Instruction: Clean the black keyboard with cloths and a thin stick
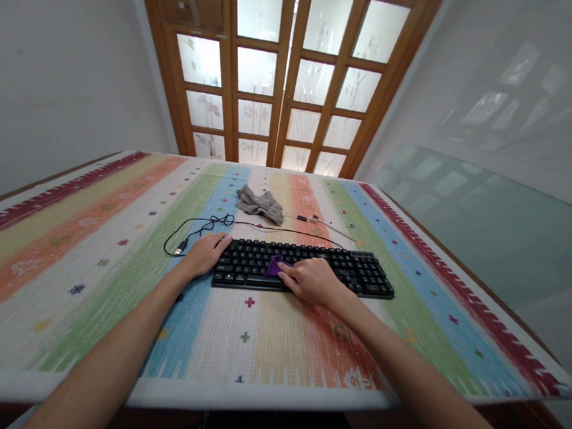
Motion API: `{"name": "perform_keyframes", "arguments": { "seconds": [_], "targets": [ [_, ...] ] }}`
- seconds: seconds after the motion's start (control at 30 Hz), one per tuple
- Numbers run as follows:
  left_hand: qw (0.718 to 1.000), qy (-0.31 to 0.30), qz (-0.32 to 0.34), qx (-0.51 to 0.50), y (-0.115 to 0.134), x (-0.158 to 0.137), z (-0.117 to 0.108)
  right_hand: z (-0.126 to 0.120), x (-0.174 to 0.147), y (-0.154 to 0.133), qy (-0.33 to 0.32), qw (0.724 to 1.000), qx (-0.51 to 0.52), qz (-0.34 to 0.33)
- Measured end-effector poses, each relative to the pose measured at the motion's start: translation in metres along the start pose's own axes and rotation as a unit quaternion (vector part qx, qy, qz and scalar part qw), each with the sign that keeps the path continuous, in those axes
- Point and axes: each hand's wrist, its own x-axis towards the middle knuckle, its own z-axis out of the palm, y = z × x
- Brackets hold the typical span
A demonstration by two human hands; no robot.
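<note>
A black keyboard point(252, 259) lies flat on the striped tablecloth in front of me. At its left end, my left hand point(206, 253) grips the edge, thumb over the top corner. My right hand point(314, 280) is closed on a small purple cloth point(274, 265), pressing it onto the keys near the middle. Part of the cloth and some keys are hidden under that hand. The keyboard's black cable point(285, 229) runs behind it to a loose coil and a USB plug point(179, 248) beside my left hand.
Behind the keyboard lies a crumpled grey cloth point(260, 204). To its right is a thin rod-like tool point(335, 229) with a small dark piece point(302, 218) near it. The striped tablecloth point(124, 280) covers the table. Wooden glass-paned doors point(283, 74) stand beyond the far edge.
</note>
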Motion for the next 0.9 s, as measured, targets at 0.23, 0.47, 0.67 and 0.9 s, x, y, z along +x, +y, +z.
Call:
{"name": "perform_keyframes", "arguments": {
  "seconds": [0.23, 0.47, 0.67, 0.9],
  "targets": [
    [1.000, 0.000, -0.002, 0.003, 0.000, 0.000, 0.000, 0.000, 0.001, -0.002, -0.008, 1.000, 0.003, 0.001],
    [1.000, 0.004, -0.001, 0.008, 0.000, 0.000, 0.000, -0.007, 0.002, 0.004, -0.017, 1.000, 0.010, 0.002],
    [1.000, 0.001, -0.001, 0.006, 0.000, 0.000, 0.000, -0.015, -0.001, 0.013, -0.015, 0.999, 0.041, 0.009],
    [1.000, 0.002, 0.002, 0.004, 0.001, 0.000, 0.000, -0.012, 0.001, 0.016, 0.014, 0.999, 0.046, -0.008]
  ]
}}
